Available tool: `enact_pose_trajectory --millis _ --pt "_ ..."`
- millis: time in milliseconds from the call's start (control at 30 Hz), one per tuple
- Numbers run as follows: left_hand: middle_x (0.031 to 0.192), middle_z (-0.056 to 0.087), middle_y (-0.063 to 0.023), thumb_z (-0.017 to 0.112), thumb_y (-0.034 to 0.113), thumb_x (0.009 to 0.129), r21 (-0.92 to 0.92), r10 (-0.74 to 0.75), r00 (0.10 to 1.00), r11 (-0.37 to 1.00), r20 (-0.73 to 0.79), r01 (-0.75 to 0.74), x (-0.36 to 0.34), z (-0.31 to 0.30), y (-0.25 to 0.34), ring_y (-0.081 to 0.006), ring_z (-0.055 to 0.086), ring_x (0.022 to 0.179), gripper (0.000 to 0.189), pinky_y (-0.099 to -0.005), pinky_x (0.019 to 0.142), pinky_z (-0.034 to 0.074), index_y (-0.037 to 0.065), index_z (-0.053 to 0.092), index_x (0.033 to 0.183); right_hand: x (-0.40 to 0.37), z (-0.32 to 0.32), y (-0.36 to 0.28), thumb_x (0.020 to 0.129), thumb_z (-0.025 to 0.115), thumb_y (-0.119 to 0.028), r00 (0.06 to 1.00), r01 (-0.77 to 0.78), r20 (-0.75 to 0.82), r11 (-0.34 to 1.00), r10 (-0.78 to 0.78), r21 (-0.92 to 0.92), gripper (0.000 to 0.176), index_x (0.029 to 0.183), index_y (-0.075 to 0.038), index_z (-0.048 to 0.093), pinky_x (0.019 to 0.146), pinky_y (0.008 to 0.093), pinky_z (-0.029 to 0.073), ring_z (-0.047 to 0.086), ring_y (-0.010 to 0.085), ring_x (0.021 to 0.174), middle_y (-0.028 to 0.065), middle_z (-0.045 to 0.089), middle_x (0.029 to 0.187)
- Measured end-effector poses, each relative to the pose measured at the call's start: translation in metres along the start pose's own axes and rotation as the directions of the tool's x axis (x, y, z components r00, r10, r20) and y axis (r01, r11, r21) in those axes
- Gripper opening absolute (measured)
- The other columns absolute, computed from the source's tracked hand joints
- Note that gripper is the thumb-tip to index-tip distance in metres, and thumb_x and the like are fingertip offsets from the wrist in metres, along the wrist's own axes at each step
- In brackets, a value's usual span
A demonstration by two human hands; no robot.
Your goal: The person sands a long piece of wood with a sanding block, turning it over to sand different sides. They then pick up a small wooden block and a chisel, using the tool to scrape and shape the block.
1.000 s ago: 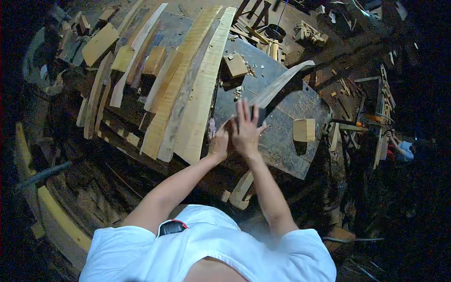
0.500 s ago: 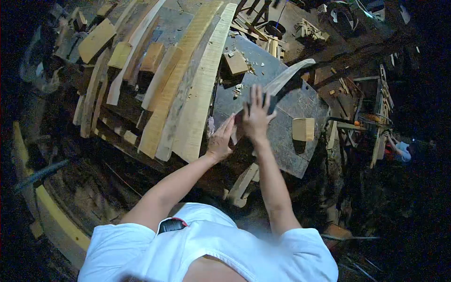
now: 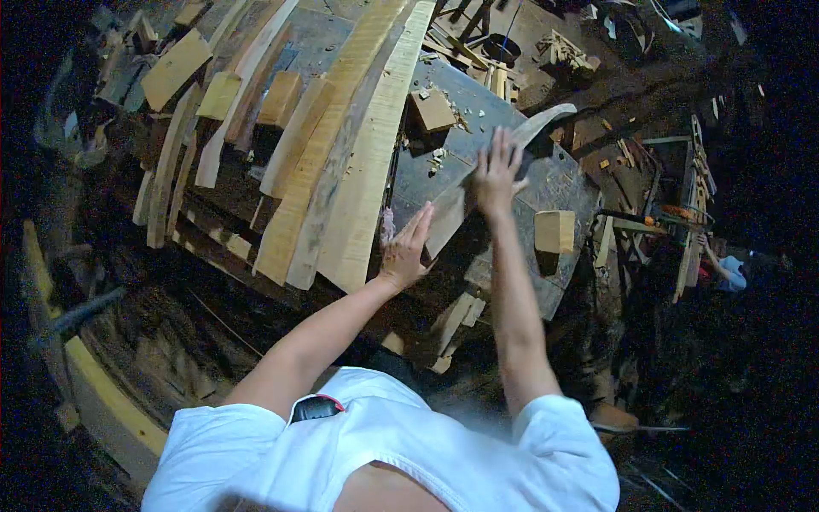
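A long curved piece of wood lies diagonally across the dark worktop, its curved far end rising to the upper right. My left hand rests against its near end, fingers stretched out side by side. Farther up the same piece, my right hand lies palm down with fingers stretched and slightly spread, a little blurred. Whatever may be under that palm is hidden. A wood block sits among shavings beyond the hands, and a second block stands to their right.
Long wooden boards lie side by side to the left, with smaller blocks among them. The dark worktop ends at the right. Wood offcuts are below its near edge. Another person is at the far right.
My right hand has slid away from me and slightly right along the curved wood, uncovering more of its near part. A dark patch beside that hand no longer shows. My left hand has barely moved.
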State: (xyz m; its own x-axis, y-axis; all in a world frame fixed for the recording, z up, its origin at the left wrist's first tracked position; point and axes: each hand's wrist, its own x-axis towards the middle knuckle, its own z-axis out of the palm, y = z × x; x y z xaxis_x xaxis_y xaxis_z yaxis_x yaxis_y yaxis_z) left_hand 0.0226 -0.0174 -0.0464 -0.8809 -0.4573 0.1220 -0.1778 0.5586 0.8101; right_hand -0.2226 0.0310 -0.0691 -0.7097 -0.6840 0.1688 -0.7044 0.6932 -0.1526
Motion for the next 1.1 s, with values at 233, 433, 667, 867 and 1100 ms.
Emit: enact_pose_trajectory --millis 233,433,667,867,1100 --pt "0.147 0.031 -0.0148 0.078 0.005 0.057 0.055 -0.002 1.0 0.999 0.025 0.001 -0.003 0.001 -0.002 -0.0291 0.039 0.131 0.101 -0.0333 0.106 0.035 0.001 0.025 0.143 -0.044 -0.055 -0.07 0.094 0.043 -0.036 0.983 -0.066 0.173 0.998 0.064 0.007 0.059 0.148 -0.023 0.023 0.095 0.0762 0.014 0.009 0.0305 0.142 -0.0024 0.015 0.155" --pt "0.146 0.033 -0.0153 0.078 0.012 0.06 -0.018 0.066 0.997 0.998 -0.04 -0.066 -0.001 0.007 -0.007 -0.0295 0.039 0.131 0.098 -0.0351 0.106 0.035 0.001 0.025 0.143 0.084 0.028 0.065 0.096 0.036 -0.045 0.998 -0.051 -0.048 0.988 0.045 -0.143 0.056 0.146 -0.021 0.028 0.101 0.0725 0.014 0.015 0.0332 0.139 0.0038 0.023 0.152" --pt "0.144 0.037 -0.0162 0.069 0.011 0.069 0.002 0.093 0.989 0.996 -0.114 -0.093 -0.001 0.016 -0.014 -0.03 0.044 0.127 0.085 -0.0354 0.105 0.037 -0.001 0.027 0.142 -0.03 -0.051 -0.061 0.096 0.037 -0.043 0.986 -0.142 0.096 0.987 0.135 0.075 0.058 0.148 -0.024 0.021 0.096 0.0763 0.011 0.011 0.0278 0.142 -0.0046 0.016 0.155" --pt "0.142 0.04 -0.0169 0.055 0.016 0.085 -0.098 -0.072 0.996 0.993 -0.053 0.066 -0.012 0.029 -0.025 -0.0296 0.047 0.125 0.064 -0.0358 0.105 0.037 0.0 0.029 0.141 -0.12 -0.073 -0.128 0.092 0.046 -0.038 0.981 -0.024 0.194 1.0 0.026 -0.014 0.064 0.148 -0.02 0.022 0.094 0.0748 0.015 0.011 0.0278 0.142 -0.0016 0.015 0.156" --pt "0.144 0.036 -0.0197 0.058 0.003 0.077 -0.009 0.111 0.988 0.994 -0.11 -0.112 -0.001 0.016 -0.01 -0.0326 0.043 0.127 0.069 -0.0355 0.105 0.037 -0.001 0.03 0.14 -0.044 -0.051 -0.076 0.094 0.042 -0.036 0.99 -0.134 0.037 0.991 0.134 -0.015 0.058 0.146 -0.019 0.027 0.091 0.0742 0.019 0.013 0.0289 0.141 -0.001 0.018 0.155"
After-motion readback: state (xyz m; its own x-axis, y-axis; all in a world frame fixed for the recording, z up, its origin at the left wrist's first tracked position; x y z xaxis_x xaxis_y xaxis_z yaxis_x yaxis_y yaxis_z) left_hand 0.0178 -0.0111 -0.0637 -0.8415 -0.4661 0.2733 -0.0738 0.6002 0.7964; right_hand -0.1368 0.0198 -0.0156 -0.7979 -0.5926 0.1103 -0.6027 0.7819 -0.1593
